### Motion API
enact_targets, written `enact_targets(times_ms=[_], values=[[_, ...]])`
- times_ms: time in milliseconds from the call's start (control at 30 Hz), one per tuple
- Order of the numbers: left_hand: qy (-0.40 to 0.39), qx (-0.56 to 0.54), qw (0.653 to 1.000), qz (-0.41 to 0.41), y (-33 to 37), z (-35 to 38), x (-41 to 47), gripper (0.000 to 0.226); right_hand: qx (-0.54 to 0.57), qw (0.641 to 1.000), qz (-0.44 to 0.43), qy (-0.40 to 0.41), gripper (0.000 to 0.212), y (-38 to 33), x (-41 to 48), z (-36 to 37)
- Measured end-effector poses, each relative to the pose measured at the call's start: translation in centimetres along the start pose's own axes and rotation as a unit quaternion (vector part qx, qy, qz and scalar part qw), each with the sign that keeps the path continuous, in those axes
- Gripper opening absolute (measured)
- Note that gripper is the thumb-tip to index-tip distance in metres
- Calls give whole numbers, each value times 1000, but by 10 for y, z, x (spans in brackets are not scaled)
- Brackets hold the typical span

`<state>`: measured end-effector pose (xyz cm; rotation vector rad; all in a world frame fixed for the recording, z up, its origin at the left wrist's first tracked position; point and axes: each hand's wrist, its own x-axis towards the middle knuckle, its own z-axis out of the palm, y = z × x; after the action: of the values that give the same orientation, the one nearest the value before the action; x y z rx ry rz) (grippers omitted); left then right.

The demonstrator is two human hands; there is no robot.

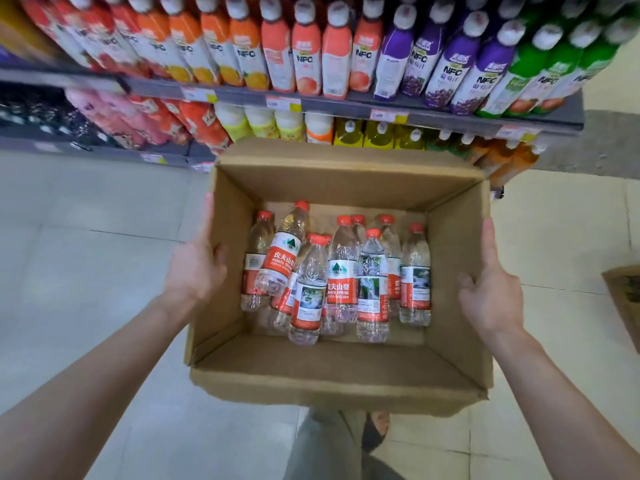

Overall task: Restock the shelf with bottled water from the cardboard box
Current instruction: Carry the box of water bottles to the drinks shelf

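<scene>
You held the cardboard box (339,379) before the shelf (346,105). Your left hand (195,268) clasped its left wall and your right hand (491,289) its right wall, thumbs hooked over the rim, fingers outside. The water bottles (341,271) lay jumbled on the box's bottom, red caps toward the shelf

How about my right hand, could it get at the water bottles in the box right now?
Probably not yet: the right hand holds the right wall of the cardboard box, the left hand the opposite wall, carrying it. Its open top leaves the water bottles uncovered.
</scene>
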<state>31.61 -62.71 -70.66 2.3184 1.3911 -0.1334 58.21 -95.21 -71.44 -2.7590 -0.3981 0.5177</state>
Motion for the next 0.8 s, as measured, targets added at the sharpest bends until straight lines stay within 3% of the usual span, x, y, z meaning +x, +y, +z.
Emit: enact_targets(times_ms=[367, 600, 800], values=[[1, -28, 999, -25, -166, -140, -72, 106, -48, 997, -57, -18, 114, -155, -146, -19], [2, -30, 999, 19, -312, -238, -44, 107, -12, 999, -44, -6, 108, -296, -259, 19], [6, -27, 1000, 14, -430, -324, 1, 109, -16, 999, -43, -18, 109, -430, -298, 70]])
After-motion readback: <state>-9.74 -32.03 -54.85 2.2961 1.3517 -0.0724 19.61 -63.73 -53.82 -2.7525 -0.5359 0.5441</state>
